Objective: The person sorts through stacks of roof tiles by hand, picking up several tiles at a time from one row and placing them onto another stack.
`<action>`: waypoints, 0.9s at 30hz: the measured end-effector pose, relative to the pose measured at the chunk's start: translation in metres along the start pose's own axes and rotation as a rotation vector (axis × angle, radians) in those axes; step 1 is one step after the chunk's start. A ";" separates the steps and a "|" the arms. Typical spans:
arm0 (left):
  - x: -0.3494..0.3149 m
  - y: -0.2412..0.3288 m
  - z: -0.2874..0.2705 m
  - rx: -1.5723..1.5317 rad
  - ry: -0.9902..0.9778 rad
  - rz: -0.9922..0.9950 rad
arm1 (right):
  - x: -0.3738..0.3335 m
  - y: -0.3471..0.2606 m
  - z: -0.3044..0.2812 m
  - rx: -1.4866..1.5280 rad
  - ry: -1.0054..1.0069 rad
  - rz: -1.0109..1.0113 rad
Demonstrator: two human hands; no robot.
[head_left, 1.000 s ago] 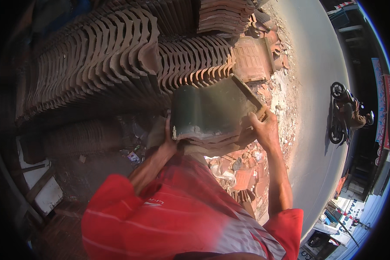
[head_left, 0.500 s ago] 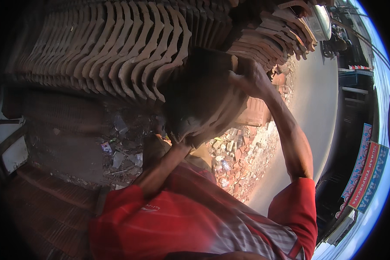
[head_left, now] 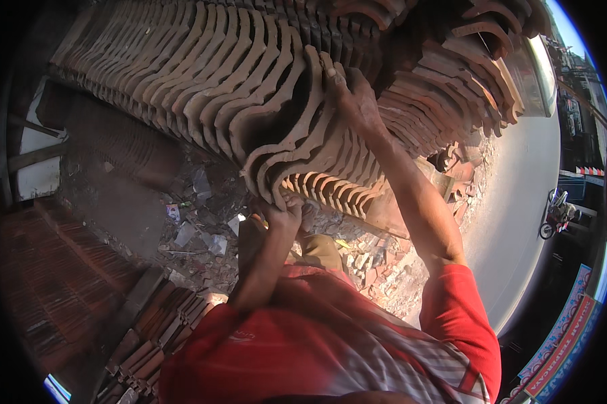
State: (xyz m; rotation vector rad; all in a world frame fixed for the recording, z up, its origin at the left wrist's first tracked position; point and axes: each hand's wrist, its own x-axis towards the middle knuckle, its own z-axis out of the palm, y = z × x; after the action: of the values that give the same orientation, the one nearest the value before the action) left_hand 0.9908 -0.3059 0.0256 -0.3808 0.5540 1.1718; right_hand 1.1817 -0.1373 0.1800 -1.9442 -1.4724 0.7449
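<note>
My right hand (head_left: 359,101) is closed on the upper end of a curved clay roof tile (head_left: 319,143), its thumb and fingers over the edge. Below, my left hand (head_left: 283,214) grips the same tile's lower end from underneath. The tile stands on edge against the near end of a long row of similar wavy tiles (head_left: 202,81). I cannot tell whether one tile or two lie between my hands, as their edges nearly meet. Most of the tile's broad face is hidden.
More stacked tiles (head_left: 445,87) stand at the right, with a sunlit row (head_left: 334,192) lower down. Rubble and litter (head_left: 202,236) cover the ground near my feet. Beyond runs a paved road (head_left: 512,188) with a motorcycle (head_left: 557,214). Tiles (head_left: 158,330) also lie at lower left.
The tile has turned from showing a broad dark face to edge-on, against the row. My right hand has moved up and left; my view has shifted. A motorcycle has appeared on the road.
</note>
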 end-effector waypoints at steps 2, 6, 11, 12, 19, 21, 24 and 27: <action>0.004 -0.007 0.024 -0.071 0.102 0.044 | -0.003 0.004 0.013 0.052 0.061 0.079; 0.018 -0.014 0.028 -0.161 0.242 0.175 | 0.004 0.013 0.016 0.239 0.155 0.104; 0.026 -0.036 0.027 0.328 0.115 0.524 | 0.010 0.041 0.031 0.312 0.218 -0.004; 0.039 -0.036 0.016 0.469 0.082 0.604 | 0.016 0.048 0.029 0.369 0.256 -0.050; 0.039 -0.021 -0.010 -0.047 0.135 0.231 | 0.007 0.031 0.024 0.269 0.183 0.059; 0.026 -0.024 0.023 -0.061 0.092 0.153 | 0.011 0.038 0.025 0.184 0.241 0.065; 0.033 -0.018 0.029 0.077 0.129 0.346 | 0.014 0.011 0.029 0.121 0.153 0.127; 0.041 -0.022 0.044 -0.117 0.378 0.237 | 0.035 0.044 0.030 0.116 0.288 -0.071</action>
State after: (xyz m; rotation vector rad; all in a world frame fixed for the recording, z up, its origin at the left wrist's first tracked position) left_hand 1.0322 -0.2583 0.0364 -0.6585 0.8790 1.3737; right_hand 1.1962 -0.1092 0.1245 -1.8151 -1.2865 0.4839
